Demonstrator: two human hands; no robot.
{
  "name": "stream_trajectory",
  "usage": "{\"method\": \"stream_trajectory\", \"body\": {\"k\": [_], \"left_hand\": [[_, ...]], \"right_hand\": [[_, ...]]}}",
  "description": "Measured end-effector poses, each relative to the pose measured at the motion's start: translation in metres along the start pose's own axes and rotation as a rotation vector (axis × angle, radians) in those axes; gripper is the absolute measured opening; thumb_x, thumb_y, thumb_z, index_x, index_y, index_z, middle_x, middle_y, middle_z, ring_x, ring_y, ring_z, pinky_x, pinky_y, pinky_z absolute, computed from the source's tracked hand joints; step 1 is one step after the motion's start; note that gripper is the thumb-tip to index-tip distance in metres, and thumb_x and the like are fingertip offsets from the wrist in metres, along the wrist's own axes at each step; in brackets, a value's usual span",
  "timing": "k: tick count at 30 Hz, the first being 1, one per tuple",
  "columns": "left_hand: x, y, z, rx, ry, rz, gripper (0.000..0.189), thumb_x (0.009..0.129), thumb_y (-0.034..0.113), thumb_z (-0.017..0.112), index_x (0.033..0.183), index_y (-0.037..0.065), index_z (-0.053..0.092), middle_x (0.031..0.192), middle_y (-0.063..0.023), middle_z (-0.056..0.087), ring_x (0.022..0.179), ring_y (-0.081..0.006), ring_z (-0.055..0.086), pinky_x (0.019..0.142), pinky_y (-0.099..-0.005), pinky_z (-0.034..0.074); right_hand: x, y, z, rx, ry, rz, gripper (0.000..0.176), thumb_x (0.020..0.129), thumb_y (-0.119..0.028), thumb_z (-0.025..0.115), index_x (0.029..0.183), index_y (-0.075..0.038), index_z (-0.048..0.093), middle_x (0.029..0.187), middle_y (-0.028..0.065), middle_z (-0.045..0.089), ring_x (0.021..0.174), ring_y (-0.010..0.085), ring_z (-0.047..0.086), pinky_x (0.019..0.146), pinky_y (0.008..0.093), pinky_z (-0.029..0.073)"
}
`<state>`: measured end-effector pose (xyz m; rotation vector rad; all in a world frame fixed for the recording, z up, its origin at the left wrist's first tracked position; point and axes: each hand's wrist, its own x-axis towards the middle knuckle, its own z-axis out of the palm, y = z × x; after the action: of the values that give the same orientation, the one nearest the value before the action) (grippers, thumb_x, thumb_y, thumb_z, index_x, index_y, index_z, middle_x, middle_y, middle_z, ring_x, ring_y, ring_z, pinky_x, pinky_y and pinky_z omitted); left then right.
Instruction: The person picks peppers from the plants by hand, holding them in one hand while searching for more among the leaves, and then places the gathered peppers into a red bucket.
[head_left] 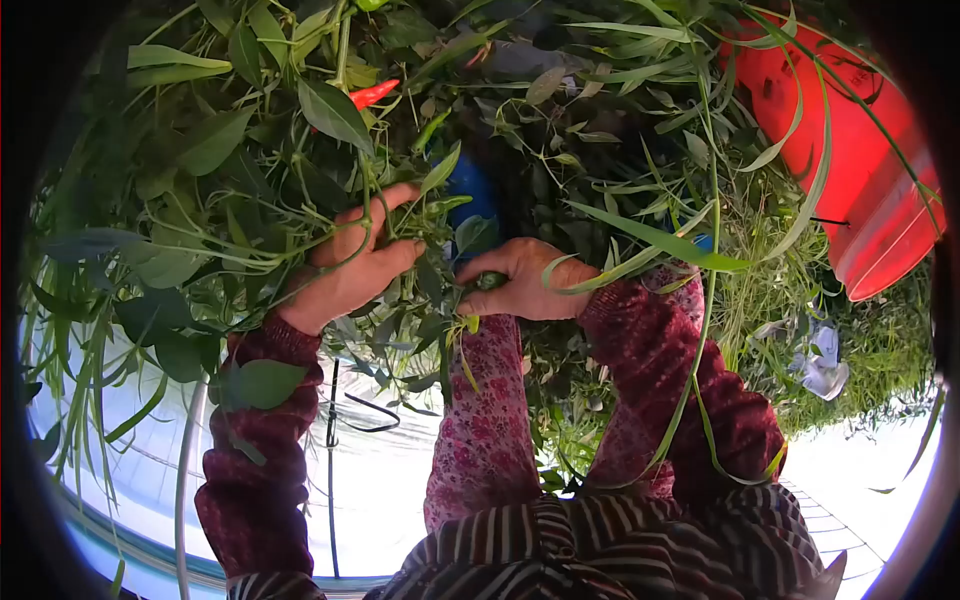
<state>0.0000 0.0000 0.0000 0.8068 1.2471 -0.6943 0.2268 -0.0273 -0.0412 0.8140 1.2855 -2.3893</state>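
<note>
Here, my right hand (530, 281) pinches a dark green piece (489, 281), pepper or leaf I can't tell; my left hand (358, 262), stem-crossed, has fingers parted, a green pepper (447, 204) just beyond.

A single head-worn camera faces forward and steeply down at close range. The wide, rounded field has dark corners, the wearer's striped garment (500, 550) at bottom, left hand (355, 258) and right hand (528, 280) near centre.
</note>
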Motion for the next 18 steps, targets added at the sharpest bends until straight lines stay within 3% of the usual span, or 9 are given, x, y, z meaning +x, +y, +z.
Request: {"method": "stream_trajectory", "body": {"k": [2, 3, 5, 7, 11, 13, 14, 17, 18], "left_hand": [[-0.008, -0.009, 0.008, -0.294, 0.177, 0.210, 0.056, 0.086, 0.002, 0.058, 0.137, 0.005, 0.035, 0.126, -0.0053, 0.050, 0.097, -0.0043, 0.052, 0.078, -0.0180, 0.044], [-0.005, -0.003, 0.022, -0.276, 0.221, 0.235, 0.056, 0.086, 0.002, 0.058, 0.137, 0.005, 0.035, 0.126, -0.0053, 0.050, 0.097, -0.0043, 0.052, 0.078, -0.0180, 0.044], [-0.016, 0.003, 0.033, -0.492, 0.319, 0.353, 0.054, 0.083, 0.013, 0.064, 0.132, 0.008, 0.041, 0.105, -0.0087, 0.061, 0.085, -0.0119, 0.057, 0.072, -0.0276, 0.048], [-0.027, 0.013, 0.041, -0.498, 0.371, 0.431, 0.056, 0.083, 0.010, 0.064, 0.133, 0.007, 0.039, 0.107, -0.0081, 0.060, 0.086, -0.0105, 0.057, 0.074, -0.0270, 0.048], [-0.047, 0.019, 0.058, -0.363, 0.506, 0.326, 0.057, 0.082, 0.008, 0.066, 0.131, 0.002, 0.037, 0.104, -0.0103, 0.059, 0.087, -0.0138, 0.060, 0.074, -0.0279, 0.049], [-0.051, 0.020, 0.065, 0.042, 0.681, 0.337, 0.058, 0.080, 0.012, 0.068, 0.127, -0.002, 0.038, 0.105, -0.0148, 0.058, 0.088, -0.0242, 0.062, 0.074, -0.0314, 0.050], [-0.050, 0.023, 0.068, 0.211, 0.754, 0.339, 0.061, 0.077, 0.017, 0.070, 0.124, -0.005, 0.038, 0.108, -0.0191, 0.055, 0.089, -0.0338, 0.060, 0.076, -0.0360, 0.050], [-0.048, 0.038, 0.069, 0.451, 0.651, 0.177, 0.065, 0.076, 0.020, 0.069, 0.126, -0.005, 0.036, 0.110, -0.0221, 0.053, 0.094, -0.0383, 0.057, 0.080, -0.0395, 0.048], [-0.049, 0.036, 0.066, 0.460, 0.708, 0.234, 0.061, 0.078, 0.017, 0.067, 0.127, -0.004, 0.038, 0.108, -0.0244, 0.055, 0.094, -0.0390, 0.057, 0.078, -0.0415, 0.048]], "right_hand": [[-0.008, 0.001, 0.012, 0.367, -0.054, 0.129, 0.044, 0.080, -0.040, 0.067, 0.105, -0.004, 0.064, 0.088, 0.0088, 0.066, 0.079, 0.0167, 0.063, 0.072, 0.0298, 0.049], [-0.023, -0.008, -0.011, 0.496, -0.051, 0.228, 0.039, 0.079, -0.036, 0.070, 0.103, -0.005, 0.064, 0.076, 0.0040, 0.063, 0.069, 0.0113, 0.059, 0.063, 0.0252, 0.047], [-0.037, -0.001, -0.007, 0.548, -0.066, 0.292, 0.037, 0.080, -0.033, 0.070, 0.104, -0.006, 0.063, 0.070, 0.0024, 0.060, 0.063, 0.0077, 0.055, 0.057, 0.0223, 0.044], [-0.048, 0.010, -0.006, 0.671, -0.026, 0.300, 0.039, 0.080, -0.031, 0.070, 0.107, -0.004, 0.060, 0.069, 0.0029, 0.059, 0.056, 0.0063, 0.050, 0.051, 0.0212, 0.040], [-0.064, 0.018, -0.002, 0.944, -0.002, 0.287, 0.044, 0.081, -0.027, 0.071, 0.113, -0.002, 0.056, 0.069, 0.0036, 0.058, 0.048, 0.0047, 0.044, 0.044, 0.0198, 0.033], [-0.066, 0.018, 0.000, 0.965, -0.002, 0.273, 0.045, 0.081, -0.027, 0.071, 0.113, -0.001, 0.054, 0.070, 0.0046, 0.058, 0.049, 0.0047, 0.045, 0.043, 0.0203, 0.033], [-0.065, 0.016, 0.001, 0.946, -0.003, 0.292, 0.045, 0.081, -0.028, 0.071, 0.113, -0.001, 0.054, 0.070, 0.0046, 0.058, 0.049, 0.0046, 0.045, 0.043, 0.0202, 0.033], [-0.062, 0.013, 0.005, 0.953, -0.022, 0.280, 0.044, 0.081, -0.030, 0.070, 0.112, -0.002, 0.055, 0.069, 0.0034, 0.058, 0.049, 0.0045, 0.045, 0.043, 0.0199, 0.034], [-0.063, 0.011, 0.006, 0.909, -0.026, 0.266, 0.043, 0.081, -0.031, 0.070, 0.111, -0.003, 0.056, 0.068, 0.0027, 0.058, 0.049, 0.0044, 0.045, 0.044, 0.0198, 0.034]]}}
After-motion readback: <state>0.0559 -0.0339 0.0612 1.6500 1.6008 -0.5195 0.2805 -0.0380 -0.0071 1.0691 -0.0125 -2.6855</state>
